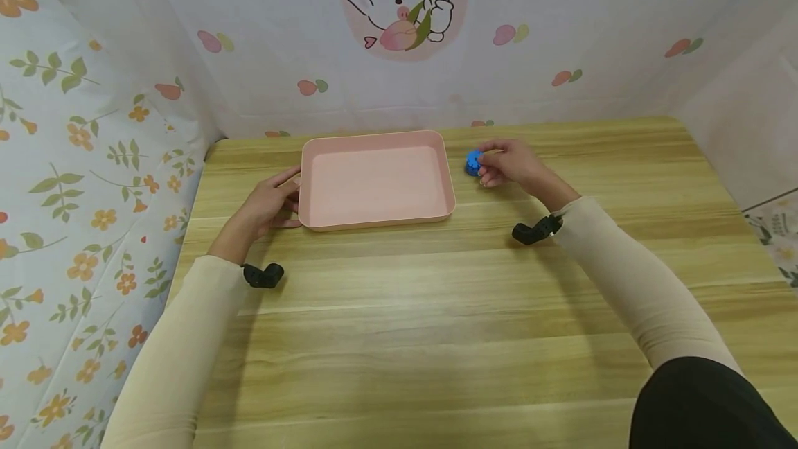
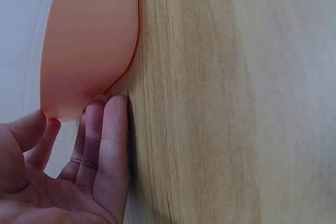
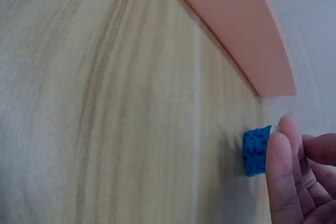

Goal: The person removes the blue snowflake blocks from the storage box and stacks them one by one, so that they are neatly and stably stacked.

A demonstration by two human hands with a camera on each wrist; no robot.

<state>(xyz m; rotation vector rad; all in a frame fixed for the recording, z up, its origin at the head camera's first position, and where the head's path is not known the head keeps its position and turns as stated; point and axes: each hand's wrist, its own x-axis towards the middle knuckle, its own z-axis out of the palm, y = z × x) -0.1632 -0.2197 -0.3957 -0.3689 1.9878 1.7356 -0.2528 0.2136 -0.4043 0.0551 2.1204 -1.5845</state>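
A shallow pink tray [image 1: 377, 220] lies on the wooden table, with nothing in it. My left hand [image 1: 269, 203] rests at the tray's left edge, fingers straight and touching its wall; the left wrist view shows the fingers [image 2: 105, 145] flat on the wood against the pink tray [image 2: 89, 40]. To the right of the tray sits a small blue knobbly object [image 1: 472, 163]. My right hand [image 1: 510, 163] curls its fingers around it. In the right wrist view the fingertips [image 3: 278, 145] pinch the blue object [image 3: 255, 150], which sits on the table just short of the tray corner [image 3: 273, 85].
The wooden table [image 1: 436, 338] stretches toward me in front of the tray. Patterned cloth walls [image 1: 93, 158] enclose the table on the left, back and right. A black wrist camera mount [image 1: 535, 231] sits on each forearm.
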